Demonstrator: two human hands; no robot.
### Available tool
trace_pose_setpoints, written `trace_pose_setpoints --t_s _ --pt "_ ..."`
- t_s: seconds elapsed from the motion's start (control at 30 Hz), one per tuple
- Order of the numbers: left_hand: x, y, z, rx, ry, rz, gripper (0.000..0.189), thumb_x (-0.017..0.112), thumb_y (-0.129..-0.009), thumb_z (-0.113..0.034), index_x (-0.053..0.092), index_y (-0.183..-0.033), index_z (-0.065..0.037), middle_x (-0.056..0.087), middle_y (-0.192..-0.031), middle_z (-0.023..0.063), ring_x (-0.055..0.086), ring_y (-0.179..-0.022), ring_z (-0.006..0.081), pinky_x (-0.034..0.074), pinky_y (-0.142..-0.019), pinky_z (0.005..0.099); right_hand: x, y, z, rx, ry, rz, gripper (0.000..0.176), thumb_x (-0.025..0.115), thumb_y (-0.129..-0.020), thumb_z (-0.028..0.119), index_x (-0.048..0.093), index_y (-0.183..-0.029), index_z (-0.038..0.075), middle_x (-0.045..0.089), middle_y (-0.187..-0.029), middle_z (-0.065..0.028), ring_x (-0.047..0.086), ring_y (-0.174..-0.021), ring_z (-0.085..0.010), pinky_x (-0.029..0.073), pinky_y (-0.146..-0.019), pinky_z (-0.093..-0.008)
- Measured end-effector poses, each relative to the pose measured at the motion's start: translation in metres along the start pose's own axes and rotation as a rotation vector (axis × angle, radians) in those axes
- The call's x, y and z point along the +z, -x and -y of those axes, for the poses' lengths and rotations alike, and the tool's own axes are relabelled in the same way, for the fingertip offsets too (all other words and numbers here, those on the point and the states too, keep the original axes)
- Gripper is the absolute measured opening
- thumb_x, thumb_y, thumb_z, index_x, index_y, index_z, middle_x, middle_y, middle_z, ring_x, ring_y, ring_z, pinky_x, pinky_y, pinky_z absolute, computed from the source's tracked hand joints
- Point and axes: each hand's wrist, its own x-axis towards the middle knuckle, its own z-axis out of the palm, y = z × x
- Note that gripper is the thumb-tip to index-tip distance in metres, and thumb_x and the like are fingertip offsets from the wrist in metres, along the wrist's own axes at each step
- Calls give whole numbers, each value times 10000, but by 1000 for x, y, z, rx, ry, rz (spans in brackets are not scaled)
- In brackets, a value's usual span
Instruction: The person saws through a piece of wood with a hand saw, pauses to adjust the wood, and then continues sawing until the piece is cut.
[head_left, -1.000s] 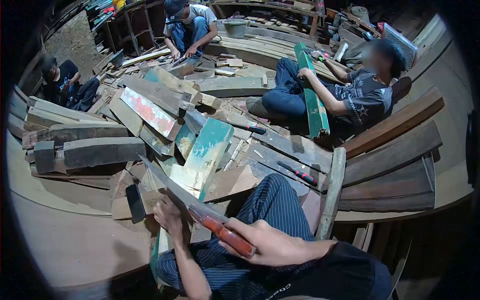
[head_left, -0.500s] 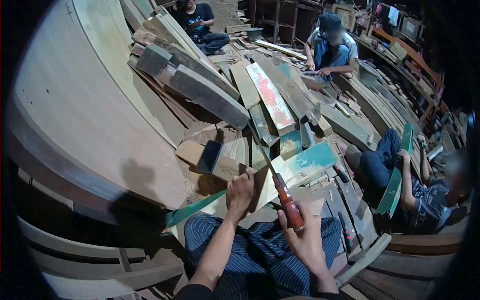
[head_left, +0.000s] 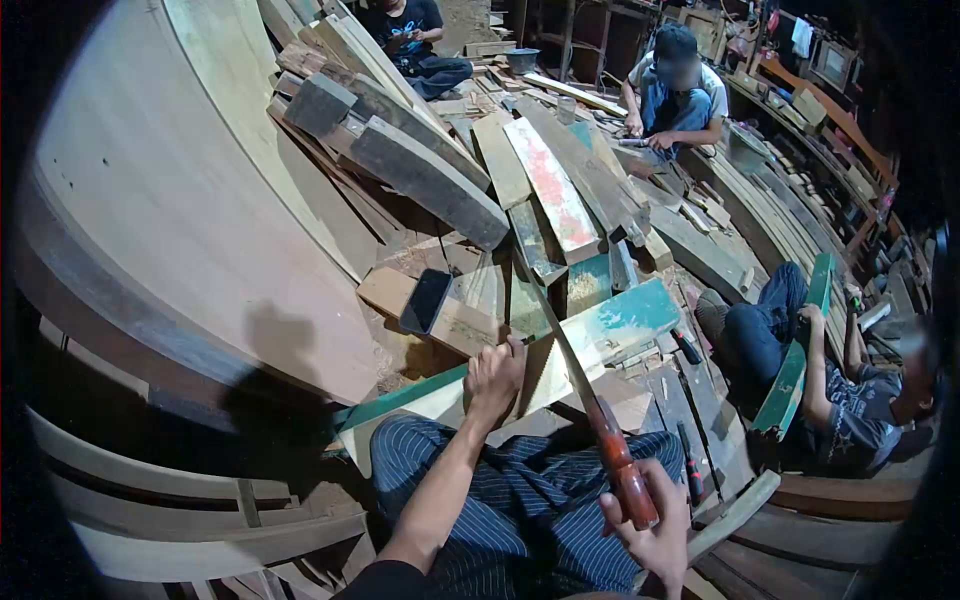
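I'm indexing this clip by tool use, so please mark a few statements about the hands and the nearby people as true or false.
1. The right hand grips a long blade by its reddish handle. True.
2. The left hand is lifted clear of the wood. False: its fingers are closed on the teal-painted plank that lies across the lap.
3. A dark flat slab lies on a wood block beyond the left hand. True.
4. The seated person at the right holds a red plank. False: they hold a green plank.
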Motion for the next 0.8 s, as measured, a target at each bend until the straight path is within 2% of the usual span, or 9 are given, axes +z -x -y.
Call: trace_pose_setpoints --t_s 0.13,0.2,0.27,0.33,0.4,0.47,0.63,0.73,0.8 --pt "8 9 11 154 42 -105 480 390 -986 -309 674 -747 -5 635 -740 251 619 -686 434 492 -688 513 29 -33 -41 19 -107 -92 196 668 -862 92 549 -993 7 606 -691 -156 638 -560 -250 478 -552 -293" --pt "2 8 6 95 53 -6 467 386 -992 -283 672 -765 8 640 -739 232 624 -708 430 482 -686 526 44 -52 -38 -127 -20 -143 189 651 -870 84 541 -996 -3 613 -701 -171 643 -574 -308 487 -560 -312" --pt "2 11 9 243 58 -162 444 381 -990 -265 668 -787 6 645 -746 221 623 -725 422 478 -707 512 64 -70 -63 -249 13 -203 186 645 -878 82 533 -994 -8 603 -679 -189 648 -579 -333 490 -550 -327" --pt "-5 10 6 286 -29 -125 416 378 -982 -257 665 -824 0 652 -758 213 623 -733 412 477 -732 493 66 -69 -52 -154 27 -117 200 657 -881 99 530 -990 -11 582 -637 -192 646 -565 -338 488 -532 -334" --pt "-3 4 6 177 -24 -52 327 396 -975 -241 637 -970 -19 652 -734 187 627 -703 390 479 -665 508 59 -64 -49 -150 65 -156 231 682 -887 146 547 -984 -13 540 -589 -149 544 -474 -166 443 -494 -283" --pt "13 0 19 272 -126 -69 317 401 -974 -242 638 -962 -31 651 -729 182 623 -687 387 480 -636 505 42 -46 -33 17 -64 -106 231 684 -890 158 569 -998 -11 542 -602 -108 499 -504 -100 427 -502 -250" --pt "-6 2 -1 204 -113 -111 432 397 -971 -271 659 -767 4 649 -713 209 626 -677 416 503 -667 493 -13 19 11 172 -116 -22 307 752 -836 221 602 -999 8 605 -687 -64 557 -576 -92 449 -561 -248" --pt "-15 -5 -1 84 56 170 339 431 -964 -246 645 -964 17 637 -680 179 616 -647 409 487 -632 506 -19 29 6 195 -113 -38 252 719 -855 207 594 -959 15 612 -683 -67 573 -570 -102 442 -552 -252" --pt "-14 -6 2 182 -38 185 331 425 -972 -212 541 -1184 14 648 -767 172 620 -739 384 479 -649 493 -13 29 -5 244 -163 -124 227 700 -867 199 588 -940 16 605 -671 -69 568 -560 -105 437 -545 -252"
